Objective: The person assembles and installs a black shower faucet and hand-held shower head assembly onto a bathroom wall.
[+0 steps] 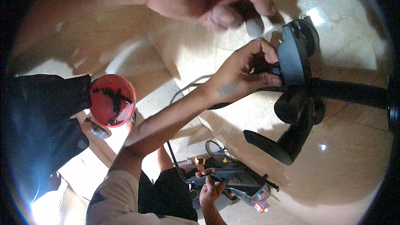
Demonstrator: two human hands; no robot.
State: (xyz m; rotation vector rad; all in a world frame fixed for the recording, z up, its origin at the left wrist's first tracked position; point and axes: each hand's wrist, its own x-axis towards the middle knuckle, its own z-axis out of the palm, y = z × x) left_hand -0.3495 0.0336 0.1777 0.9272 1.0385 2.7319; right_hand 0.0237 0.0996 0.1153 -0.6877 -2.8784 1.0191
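My left arm reaches up across the middle, its hand closed on the side of a dark grey-black housing. Thumb and fingers press against it; what lies between them is partly hidden. The housing sits at the end of a thick black tube, among curved black bars. A black cable loops from near this hand down toward the lower middle. There my right hand grips a long black part with a perforated face, fingers on its far edge.
Another person's large, blurred hand hangs close across the top, its fingertips above my left hand. At left are a person's dark trousers and a red bucket holding black coiled pieces. A small red-and-white container stands on pale tiled floor.
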